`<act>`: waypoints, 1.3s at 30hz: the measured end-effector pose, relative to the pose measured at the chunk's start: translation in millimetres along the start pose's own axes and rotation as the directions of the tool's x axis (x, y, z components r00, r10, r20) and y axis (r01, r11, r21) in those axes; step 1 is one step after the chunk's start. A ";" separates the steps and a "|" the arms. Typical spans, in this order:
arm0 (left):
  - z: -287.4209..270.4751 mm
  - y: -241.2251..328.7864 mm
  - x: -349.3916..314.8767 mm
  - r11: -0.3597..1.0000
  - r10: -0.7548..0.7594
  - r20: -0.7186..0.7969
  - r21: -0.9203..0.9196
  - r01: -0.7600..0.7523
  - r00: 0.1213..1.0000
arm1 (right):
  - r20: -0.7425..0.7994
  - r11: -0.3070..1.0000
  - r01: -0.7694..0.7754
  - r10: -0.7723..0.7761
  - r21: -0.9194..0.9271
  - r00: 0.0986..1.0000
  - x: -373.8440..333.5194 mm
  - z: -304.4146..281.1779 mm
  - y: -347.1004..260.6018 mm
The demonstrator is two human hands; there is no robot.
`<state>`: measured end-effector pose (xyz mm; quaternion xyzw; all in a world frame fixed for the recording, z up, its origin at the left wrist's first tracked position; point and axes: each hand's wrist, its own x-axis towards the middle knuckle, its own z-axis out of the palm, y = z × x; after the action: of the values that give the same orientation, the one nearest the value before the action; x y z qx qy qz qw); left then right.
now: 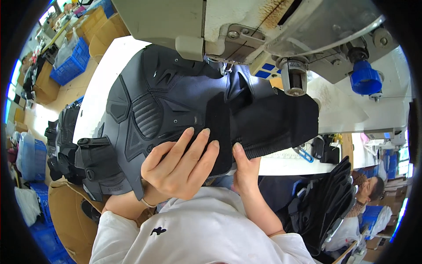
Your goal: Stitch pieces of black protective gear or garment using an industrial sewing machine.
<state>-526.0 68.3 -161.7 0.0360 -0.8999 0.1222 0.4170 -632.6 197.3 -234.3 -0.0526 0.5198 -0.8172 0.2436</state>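
Note:
A large black padded piece (pixel 176 105) with moulded plates, ribbed quilting and rivets lies on the white table of a sewing machine (pixel 259 26). Part of it is under the lit needle area (pixel 226 68). My left hand (pixel 182 165) rests on it with fingers stretched out flat, the tips on a soft black strip (pixel 218 132). To its right, my right hand (pixel 246 169) grips the near edge, thumb on top and fingers hidden beneath. A black flap (pixel 277 119) extends right from the strip. Buckled straps (pixel 99 160) hang at the left end.
Blue-handled scissors (pixel 303 154) lie on the white table (pixel 281 163) near a ruler. Stacked black pieces (pixel 321 202) are at my right. On the left stand a tan bin (pixel 66 211), more black pieces (pixel 63 141) and a blue crate (pixel 72 61). Another person (pixel 365 189) sits at far right.

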 end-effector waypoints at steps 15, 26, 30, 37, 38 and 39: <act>13.9 1.8 7.4 0.996 0.053 -0.091 0.082 -0.046 0.994 | 0.006 0.997 -0.031 0.032 -0.066 0.999 15.3 0.1 -18.5; -1.2 -16.4 35.4 0.943 -0.263 -0.024 -0.219 0.252 0.964 | -0.033 0.997 0.034 -0.037 -0.072 0.999 25.0 12.3 -16.3; -7.5 -17.2 54.8 0.750 -0.588 0.057 -0.336 0.570 0.807 | -0.038 0.982 0.139 -0.145 -0.130 0.989 28.8 8.8 -8.2; 4.3 -4.3 31.4 0.984 -0.094 -0.011 -0.151 0.091 0.996 | 0.017 0.997 0.049 -0.048 -0.053 0.999 25.3 8.4 -16.6; 6.3 -4.0 30.0 0.984 -0.100 -0.014 -0.151 0.097 0.995 | 0.020 0.997 0.050 -0.049 -0.059 0.999 25.6 8.8 -16.9; 8.3 -3.6 29.1 0.990 -0.074 -0.028 -0.123 0.070 0.997 | 0.015 0.997 0.038 -0.037 -0.067 0.999 25.4 9.3 -17.3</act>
<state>-550.4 63.8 -144.1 0.0407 -0.8969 0.0525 0.4372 -657.6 184.1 -219.2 -0.0759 0.5441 -0.8034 0.2296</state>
